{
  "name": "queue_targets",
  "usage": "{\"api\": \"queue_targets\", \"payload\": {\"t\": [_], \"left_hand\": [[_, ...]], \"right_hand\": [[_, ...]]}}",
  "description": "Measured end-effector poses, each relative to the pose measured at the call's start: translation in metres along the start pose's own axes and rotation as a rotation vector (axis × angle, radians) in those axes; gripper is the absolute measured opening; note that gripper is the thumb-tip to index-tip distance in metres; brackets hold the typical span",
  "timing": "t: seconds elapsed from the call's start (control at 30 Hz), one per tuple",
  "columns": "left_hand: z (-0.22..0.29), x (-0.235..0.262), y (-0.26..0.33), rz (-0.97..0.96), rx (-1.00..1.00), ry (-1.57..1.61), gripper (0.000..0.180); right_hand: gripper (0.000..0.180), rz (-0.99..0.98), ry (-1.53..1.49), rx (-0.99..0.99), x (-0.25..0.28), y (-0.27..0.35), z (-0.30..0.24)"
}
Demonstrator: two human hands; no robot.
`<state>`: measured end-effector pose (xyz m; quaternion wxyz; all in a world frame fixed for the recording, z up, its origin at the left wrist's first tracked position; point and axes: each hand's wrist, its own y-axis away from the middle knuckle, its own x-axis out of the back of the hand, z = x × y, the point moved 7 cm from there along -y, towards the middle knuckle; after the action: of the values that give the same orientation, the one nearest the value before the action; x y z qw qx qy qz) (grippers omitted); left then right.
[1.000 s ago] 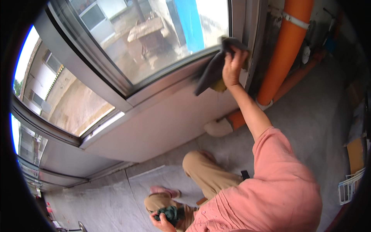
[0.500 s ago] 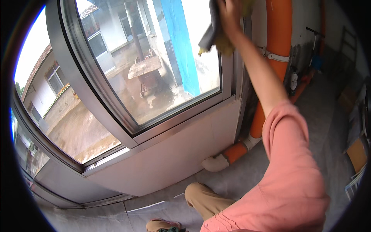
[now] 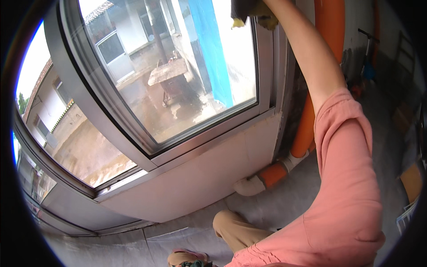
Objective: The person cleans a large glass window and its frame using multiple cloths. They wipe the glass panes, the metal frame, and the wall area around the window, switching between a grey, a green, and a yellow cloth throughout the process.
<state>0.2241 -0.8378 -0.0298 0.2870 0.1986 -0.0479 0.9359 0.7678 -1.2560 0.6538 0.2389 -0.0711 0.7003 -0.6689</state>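
Note:
My right arm, in a rolled pink sleeve, stretches up to the top edge of the head view. Most of my right hand (image 3: 272, 3) is cut off there, so its fingers barely show. A dark grey and yellow cloth (image 3: 250, 10) is held by it against the upper right part of the window pane (image 3: 178, 66), near the metal frame (image 3: 265, 66). The cloth's ragged yellow lower edge hangs over the glass. My left hand is out of sight.
An orange pipe (image 3: 304, 127) with a pale elbow (image 3: 249, 186) runs down right of the window to the floor. A long-handled tool (image 3: 367, 55) leans farther back. Cardboard (image 3: 411, 182) lies at the right. My bent knee (image 3: 227, 222) is below the sill wall.
My right hand has moved up with the cloth, mostly past the top edge of the view. The forearm has shifted up and right, and the view has turned slightly.

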Motion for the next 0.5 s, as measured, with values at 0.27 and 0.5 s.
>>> {"api": "queue_targets", "payload": {"t": [0.27, 0.5], "left_hand": [[-0.022, 0.019, 0.004, 0.071, 0.004, 0.053, 0.057], [0.07, 0.007, 0.028, 0.019, 0.011, -0.019, 0.049]], "right_hand": [[0.05, -0.162, -0.125, -0.207, 0.067, 0.283, -0.016], [0.039, -0.379, -0.208, -0.305, 0.138, 0.425, 0.015]]}}
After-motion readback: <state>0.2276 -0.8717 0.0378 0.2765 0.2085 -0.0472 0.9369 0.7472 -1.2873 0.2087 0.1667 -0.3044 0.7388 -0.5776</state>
